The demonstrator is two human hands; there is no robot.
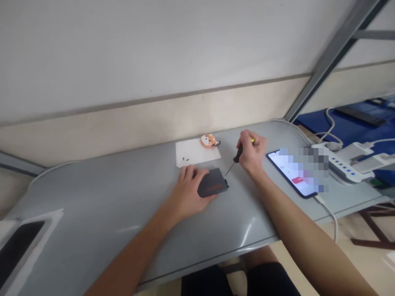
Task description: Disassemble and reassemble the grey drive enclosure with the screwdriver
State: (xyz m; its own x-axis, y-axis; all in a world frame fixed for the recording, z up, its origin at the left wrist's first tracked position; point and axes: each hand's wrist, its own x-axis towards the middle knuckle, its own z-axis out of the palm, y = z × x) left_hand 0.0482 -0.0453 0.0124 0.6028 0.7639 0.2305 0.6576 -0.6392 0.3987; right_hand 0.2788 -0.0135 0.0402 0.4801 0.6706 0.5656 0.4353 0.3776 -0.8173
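My left hand (189, 191) is wrapped round the left side of a flat dark grey box-like device (213, 181) lying on the grey table. At the device's right end a small black part (226, 183) sticks out. A screwdriver (238, 155) with a black and yellow handle is gripped in my right hand (251, 151). Its thin shaft points down and left, the tip close to the device's right end; whether it touches cannot be made out. Behind the device, white paper (194, 153) carries a few tiny dark screws (185, 159) and an orange dog-faced case (209, 141).
A lit phone (293, 174) with a white cable lies right of my right hand. Farther right sits a white power strip (342, 164) with plugs. At the left edge a dark flat object (21, 246) rests on white sheets. The wall (154, 115) borders the table's back.
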